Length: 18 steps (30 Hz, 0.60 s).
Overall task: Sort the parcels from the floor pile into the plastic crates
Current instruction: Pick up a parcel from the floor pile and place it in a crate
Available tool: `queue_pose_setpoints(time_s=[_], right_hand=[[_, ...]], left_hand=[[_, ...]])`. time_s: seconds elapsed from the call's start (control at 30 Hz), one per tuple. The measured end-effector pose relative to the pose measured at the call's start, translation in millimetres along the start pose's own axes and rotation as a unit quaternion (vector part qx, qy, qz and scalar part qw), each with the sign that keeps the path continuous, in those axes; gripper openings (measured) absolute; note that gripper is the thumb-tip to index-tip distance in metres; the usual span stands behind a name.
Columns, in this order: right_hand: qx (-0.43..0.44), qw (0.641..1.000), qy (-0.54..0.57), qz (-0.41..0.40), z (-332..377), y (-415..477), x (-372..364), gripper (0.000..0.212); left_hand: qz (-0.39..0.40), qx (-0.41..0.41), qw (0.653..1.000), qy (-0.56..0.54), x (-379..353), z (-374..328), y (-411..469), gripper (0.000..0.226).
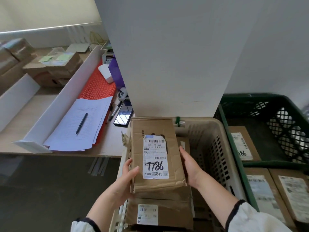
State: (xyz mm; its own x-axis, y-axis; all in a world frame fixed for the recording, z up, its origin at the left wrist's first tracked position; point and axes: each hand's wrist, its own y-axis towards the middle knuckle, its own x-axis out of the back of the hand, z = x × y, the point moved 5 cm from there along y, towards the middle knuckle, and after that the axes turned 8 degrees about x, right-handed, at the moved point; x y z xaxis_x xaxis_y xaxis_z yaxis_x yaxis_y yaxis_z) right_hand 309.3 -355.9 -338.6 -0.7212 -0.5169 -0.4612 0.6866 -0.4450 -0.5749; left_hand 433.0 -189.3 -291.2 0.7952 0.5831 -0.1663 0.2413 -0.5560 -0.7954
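Head view: left hand (128,174) and right hand (190,166) clasp the parcel (155,156), fingers (127,164) wrapped, over the beige crate (215,129); next, lower flat, release.

parcel (157,154): brown, dented, label "7786" | above beige crate (215,148)
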Motion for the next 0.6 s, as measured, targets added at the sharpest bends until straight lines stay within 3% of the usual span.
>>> queue_pose_setpoints(time_s=[0.1,0.17,0.23,0.3,0.33,0.43,0.6], right_hand=[[0.009,0.998,-0.058,-0.008,0.8,-0.8,11.0,0.051],[0.035,0.996,-0.064,-0.054,8.8,0.9,26.4,0.042],[0.087,0.975,-0.137,-0.152,16.9,10.5,51.1,0.032],[0.077,0.942,-0.214,-0.246,14.7,20.0,78.3,0.033],[0.03,0.946,-0.205,-0.249,7.3,24.2,85.4,0.038],[-0.124,0.981,-0.078,-0.126,-28.5,44.1,90.4,0.054],[-0.111,0.983,-0.086,-0.114,-41.7,62.0,94.6,0.048]], left_hand=[[0.01,-0.01,0.999,-0.041,-0.4,6.5,-3.7,0.126],[0.017,-0.007,0.996,-0.091,-3.3,14.2,-5.5,0.125],[0.036,-0.005,0.986,-0.163,-4.2,23.2,-2.6,0.119],[0.06,-0.011,0.977,-0.205,-4.3,24.5,-1.2,0.116],[0.072,-0.012,0.976,-0.204,-3.9,23.7,1.0,0.116],[0.092,-0.025,0.976,-0.194,-3.2,20.1,5.1,0.116],[0.116,-0.065,0.967,-0.218,-3.6,15.7,5.0,0.104]])
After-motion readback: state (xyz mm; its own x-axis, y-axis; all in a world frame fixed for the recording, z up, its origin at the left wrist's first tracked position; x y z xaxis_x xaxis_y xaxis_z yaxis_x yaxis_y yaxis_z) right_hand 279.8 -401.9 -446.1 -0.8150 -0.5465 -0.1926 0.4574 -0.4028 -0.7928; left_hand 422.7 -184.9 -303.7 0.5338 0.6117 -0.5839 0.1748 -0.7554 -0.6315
